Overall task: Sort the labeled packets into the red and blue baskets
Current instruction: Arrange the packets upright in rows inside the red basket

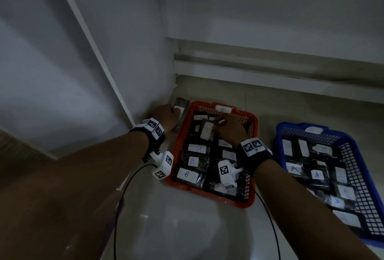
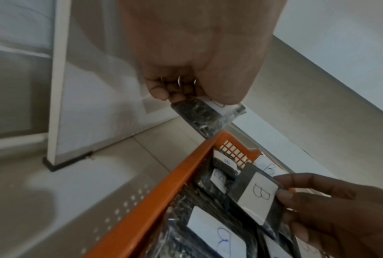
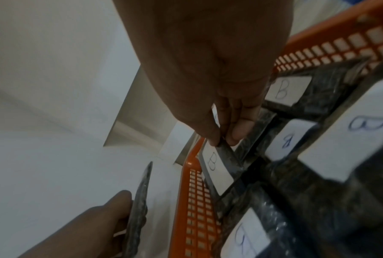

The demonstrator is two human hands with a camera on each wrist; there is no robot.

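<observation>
Packets pinched, one per hand

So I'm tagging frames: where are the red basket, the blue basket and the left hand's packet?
red basket (image 1: 210, 197): head view, near rim.
blue basket (image 1: 279, 133): head view, far left corner of the rim.
left hand's packet (image 2: 199, 111): left wrist view, dark body beside its label.

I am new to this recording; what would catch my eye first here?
The red basket, packed with dark packets labeled B, sits at the centre, and the right hand pinches one B packet over it. The left hand holds another packet just outside it. The blue basket, right, holds A packets.
</observation>
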